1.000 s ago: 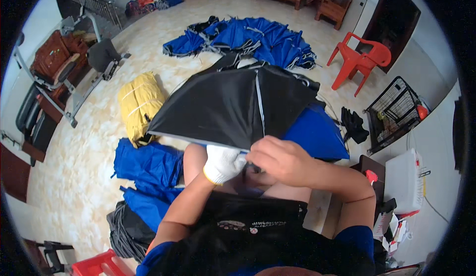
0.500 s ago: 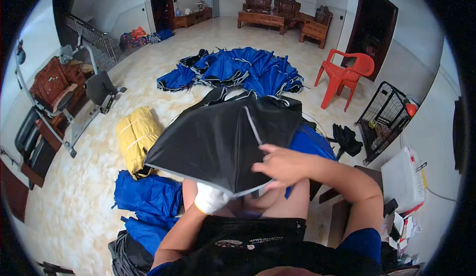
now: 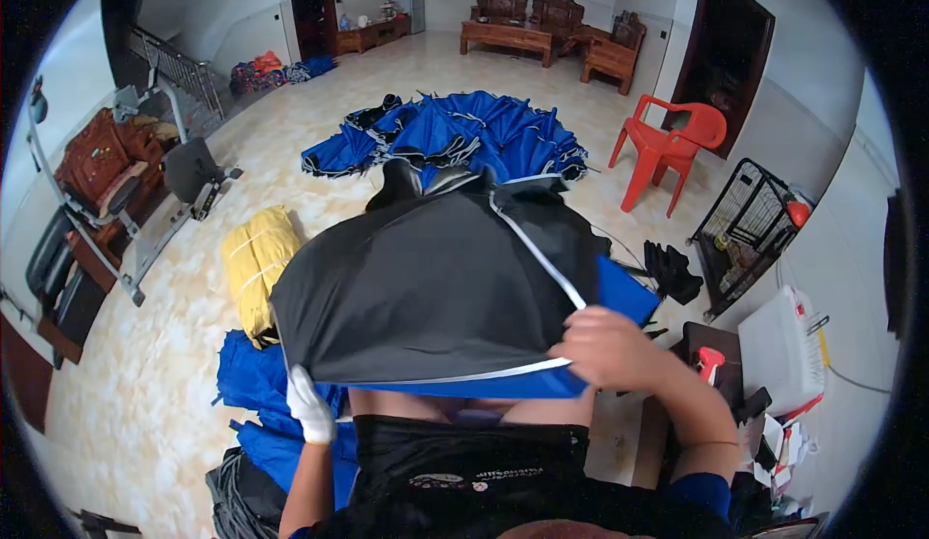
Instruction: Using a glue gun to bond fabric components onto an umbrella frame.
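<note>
A large cloth canopy (image 3: 426, 283), like an umbrella cover, spreads over my lap. Its upturned side is black with pale edging and a pale seam strip, and blue shows along its lower edge. My left hand (image 3: 312, 405), in a white glove, is closed on the canopy's near left edge. At its near right corner, by the end of the pale strip, my bare right hand (image 3: 610, 347) pinches the cloth. The edge is stretched between both hands. Some of my fingertips are hidden by the fabric.
Folded blue cloth (image 3: 254, 379) and a yellow strapped bundle (image 3: 261, 263) lie to my left. Ahead is a heap of blue canopies (image 3: 464, 133). A red plastic chair (image 3: 668, 142), black gloves (image 3: 673, 273) and a wire cage (image 3: 750, 229) are on the right.
My hands have moved apart, left hand leftward and right hand rightward. The right hand has gone from fingers partly spread to gripping the corner. The canopy is now stretched wider, with its blue side showing below.
</note>
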Motion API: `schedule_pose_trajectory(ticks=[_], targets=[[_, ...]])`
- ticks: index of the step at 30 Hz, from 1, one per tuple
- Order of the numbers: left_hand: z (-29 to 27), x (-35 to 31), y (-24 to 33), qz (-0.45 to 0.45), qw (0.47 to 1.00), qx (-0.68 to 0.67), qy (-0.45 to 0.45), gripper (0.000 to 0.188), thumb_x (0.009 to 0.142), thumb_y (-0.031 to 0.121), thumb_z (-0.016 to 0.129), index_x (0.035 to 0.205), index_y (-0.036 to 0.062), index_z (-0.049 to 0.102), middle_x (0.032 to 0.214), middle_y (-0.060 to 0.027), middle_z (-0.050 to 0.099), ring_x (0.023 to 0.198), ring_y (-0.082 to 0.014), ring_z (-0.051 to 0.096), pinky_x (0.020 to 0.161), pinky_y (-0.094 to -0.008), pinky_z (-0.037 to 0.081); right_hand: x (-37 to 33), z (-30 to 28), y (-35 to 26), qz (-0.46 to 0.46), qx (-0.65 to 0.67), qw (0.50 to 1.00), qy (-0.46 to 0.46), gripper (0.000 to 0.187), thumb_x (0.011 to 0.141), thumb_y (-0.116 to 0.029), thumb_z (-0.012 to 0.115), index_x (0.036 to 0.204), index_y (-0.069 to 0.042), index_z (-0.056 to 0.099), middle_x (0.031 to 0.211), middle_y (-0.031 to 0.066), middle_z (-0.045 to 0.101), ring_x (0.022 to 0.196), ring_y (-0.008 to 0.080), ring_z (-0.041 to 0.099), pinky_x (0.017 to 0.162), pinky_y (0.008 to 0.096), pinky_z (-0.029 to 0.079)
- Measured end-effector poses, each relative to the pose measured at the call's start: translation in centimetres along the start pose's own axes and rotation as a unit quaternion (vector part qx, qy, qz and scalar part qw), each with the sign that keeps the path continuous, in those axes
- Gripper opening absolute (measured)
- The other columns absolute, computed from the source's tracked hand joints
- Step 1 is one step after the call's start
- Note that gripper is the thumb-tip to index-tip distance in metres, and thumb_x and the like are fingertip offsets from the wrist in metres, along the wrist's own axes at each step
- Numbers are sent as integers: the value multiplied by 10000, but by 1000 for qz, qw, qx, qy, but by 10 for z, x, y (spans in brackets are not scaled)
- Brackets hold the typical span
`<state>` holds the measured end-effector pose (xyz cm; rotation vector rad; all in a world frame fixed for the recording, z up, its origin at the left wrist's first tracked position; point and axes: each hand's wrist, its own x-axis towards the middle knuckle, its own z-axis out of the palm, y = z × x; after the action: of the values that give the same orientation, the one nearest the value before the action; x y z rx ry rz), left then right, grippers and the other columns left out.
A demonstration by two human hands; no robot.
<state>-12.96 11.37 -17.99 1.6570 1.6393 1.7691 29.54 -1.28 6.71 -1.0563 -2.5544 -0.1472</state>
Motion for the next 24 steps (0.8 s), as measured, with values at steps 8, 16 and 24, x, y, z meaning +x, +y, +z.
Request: schedule_pose_trajectory(ticks=[8, 16, 24], targets=[[4, 14, 194, 352, 868, 20, -349, 432, 729, 256, 652, 1088, 27, 579, 1110, -163, 572, 966, -349, 566, 869, -441, 434, 100, 61, -25, 53, 230, 965, 110, 353, 748, -45, 535, 1096, -67, 587, 812, 120, 550, 669, 262, 552, 581, 358, 453], [69, 39, 214, 519, 702, -118, -473, 453, 699, 276, 675, 1102, 95, 574, 1034, -132, 602, 915, -343, 591, 769, -405, 483, 155, 40, -1, -29, 340, 921, -188, 297, 706, -83, 546, 981, -11, 632, 850, 157, 645, 713, 268, 612, 666, 353, 476], [82, 50, 180, 502, 634, -117, -576, 374, 741, 261, 685, 1056, 89, 580, 1002, -112, 605, 974, -300, 584, 838, -372, 474, 162, 28, 15, -105, 431, 812, -380, 194, 801, -76, 563, 966, -6, 638, 821, 94, 635, 720, 155, 591, 658, 312, 470]])
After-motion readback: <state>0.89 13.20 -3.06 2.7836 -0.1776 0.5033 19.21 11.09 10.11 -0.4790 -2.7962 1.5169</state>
